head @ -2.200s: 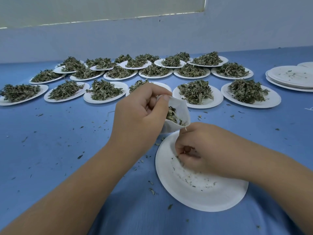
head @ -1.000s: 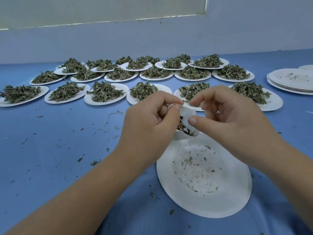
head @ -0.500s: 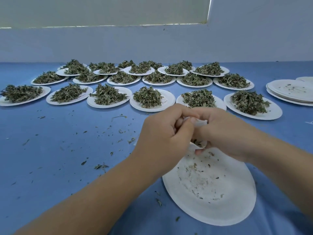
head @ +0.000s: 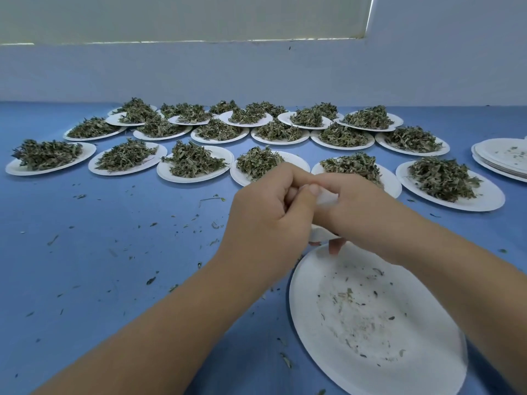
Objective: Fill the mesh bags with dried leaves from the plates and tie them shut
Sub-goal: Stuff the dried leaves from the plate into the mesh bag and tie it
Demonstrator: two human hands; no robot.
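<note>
Right, both hands meet just above the far rim of the near plate [head: 427, 354], and the mesh bag [head: 328, 198] is caught between them. The left hand [head: 268, 215] has its fingers curled in tight, with the thumb laid across the top and pressing onto the white fabric. The right hand [head: 359, 215] comes in from the other side, touching the left's fingers. Its own fingers are curled under and pinch the same bag, and one fingertip [head: 333, 248] pokes out below, just over the plate's rim. Only slivers of the bag show: a pale strip beside the left thumb and a small white corner beneath the hands, so whether its mouth is drawn closed I cannot tell. The near plate carries nothing but dust and a few leaf crumbs [head: 349, 293]. Beyond the hands, the blue table [head: 85, 252] holds rows of white plates [head: 484, 205], each heaped with dried leaves [head: 194, 162], the nearest two partly hidden behind the knuckles. Off at the right edge sits a stack of plates [head: 490, 151] with only specks on top. Loose leaf bits [head: 151, 280] lie scattered over the table to the left of the arms, and a pale wall [head: 256, 75] stands behind the last row.
</note>
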